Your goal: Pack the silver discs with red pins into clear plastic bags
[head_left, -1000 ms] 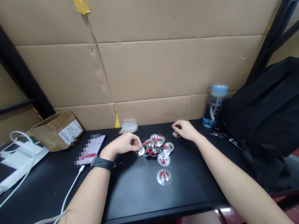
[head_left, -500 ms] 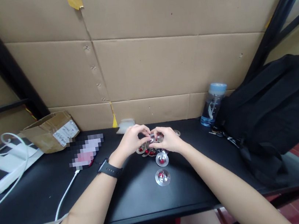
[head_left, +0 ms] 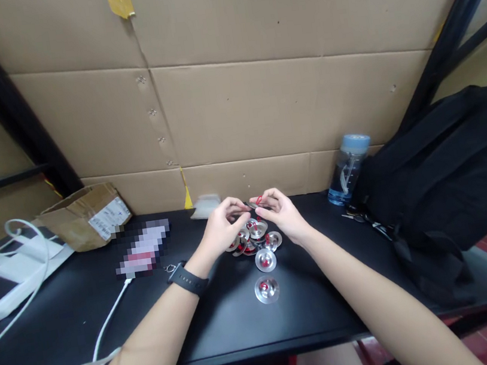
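Observation:
Between my two hands a small silver finger cymbal (head_left: 252, 205) with a red cord is held up, seen nearly edge-on. My right hand (head_left: 285, 217) pinches it between thumb and fingers, by the red cord side. The fingertips of my left hand (head_left: 226, 226) close at its left edge; the exact contact is small. Below my hands lies a heap of similar silver finger cymbals (head_left: 258, 229) with red cords. Nearer to me, one cymbal (head_left: 265, 260) lies by the heap and another cymbal (head_left: 267, 290) lies apart, both dome up.
On the black table (head_left: 228, 329), a phone (head_left: 144, 248) with a white cable and an open cardboard box (head_left: 89, 216) are at left. A clear plastic packet (head_left: 205, 206) lies behind my left hand. A water bottle (head_left: 348, 169) and black backpack (head_left: 445, 172) stand at right.
Both hands have risen slightly and drawn a little apart, lifting a cymbal above the heap. More of the heap shows below them.

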